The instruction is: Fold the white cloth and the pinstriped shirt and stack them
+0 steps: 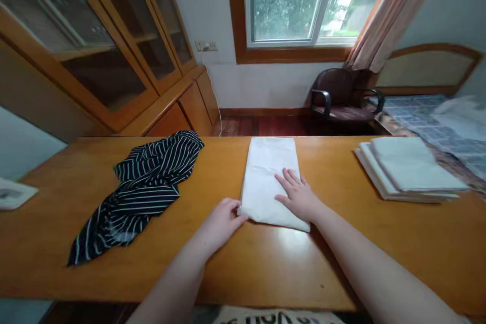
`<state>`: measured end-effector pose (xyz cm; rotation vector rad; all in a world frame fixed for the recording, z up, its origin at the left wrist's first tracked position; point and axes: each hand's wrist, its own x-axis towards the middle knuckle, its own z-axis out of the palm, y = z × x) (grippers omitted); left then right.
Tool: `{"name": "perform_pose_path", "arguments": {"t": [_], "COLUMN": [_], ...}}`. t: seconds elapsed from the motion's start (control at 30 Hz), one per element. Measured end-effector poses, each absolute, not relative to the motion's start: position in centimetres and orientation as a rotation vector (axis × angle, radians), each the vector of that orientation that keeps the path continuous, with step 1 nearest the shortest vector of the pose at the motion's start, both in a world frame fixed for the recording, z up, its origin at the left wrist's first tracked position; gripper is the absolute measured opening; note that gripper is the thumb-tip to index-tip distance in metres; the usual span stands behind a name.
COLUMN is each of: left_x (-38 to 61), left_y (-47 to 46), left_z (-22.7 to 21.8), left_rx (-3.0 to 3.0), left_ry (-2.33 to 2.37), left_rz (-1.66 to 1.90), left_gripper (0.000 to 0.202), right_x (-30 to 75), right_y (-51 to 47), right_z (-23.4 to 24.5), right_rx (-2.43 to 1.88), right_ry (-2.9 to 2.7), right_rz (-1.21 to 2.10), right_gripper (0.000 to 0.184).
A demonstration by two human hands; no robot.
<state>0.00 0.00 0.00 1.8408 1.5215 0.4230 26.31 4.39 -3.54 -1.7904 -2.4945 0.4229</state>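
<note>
A white cloth (269, 167), folded into a long rectangle, lies on the wooden table in front of me. My left hand (225, 221) is at its near left corner, thumb and fingers closed on the edge there. Flat on top of the cloth, toward its right side, rests my right hand (298, 195) with the fingers spread. Left of the cloth is a crumpled black fabric piece (152, 182) with white stripes; neither hand touches it.
A stack of folded white cloths (413, 167) sits at the table's (212, 273) right side. A white object (15, 194) is partly seen at the far left. Beyond the table are a glass-door cabinet (125, 30), an office chair (339, 93) and a bed (444, 116).
</note>
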Motion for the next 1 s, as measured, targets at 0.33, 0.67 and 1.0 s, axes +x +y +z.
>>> {"name": "perform_pose_path", "arguments": {"t": [0.33,0.67,1.0], "left_x": [0.0,0.8,1.0], "left_y": [-0.8,-0.9,-0.7], "left_z": [-2.3,-1.8,-2.2], "left_rx": [1.772,1.876,1.985], "left_ry": [1.721,1.836,1.863], "left_rz": [0.255,0.315,0.188], "left_gripper": [0.027,0.044,0.032], "right_x": [26.1,21.8,17.3], "right_y": [4.0,7.9,10.2], "right_z": [-3.4,1.0,-3.1], "right_rx": [-1.804,-1.578,-1.224], "right_ry": [-2.47,-2.393,-2.717], "right_rz": [0.401,0.301,0.48], "right_gripper": [0.075,0.051,0.054]}}
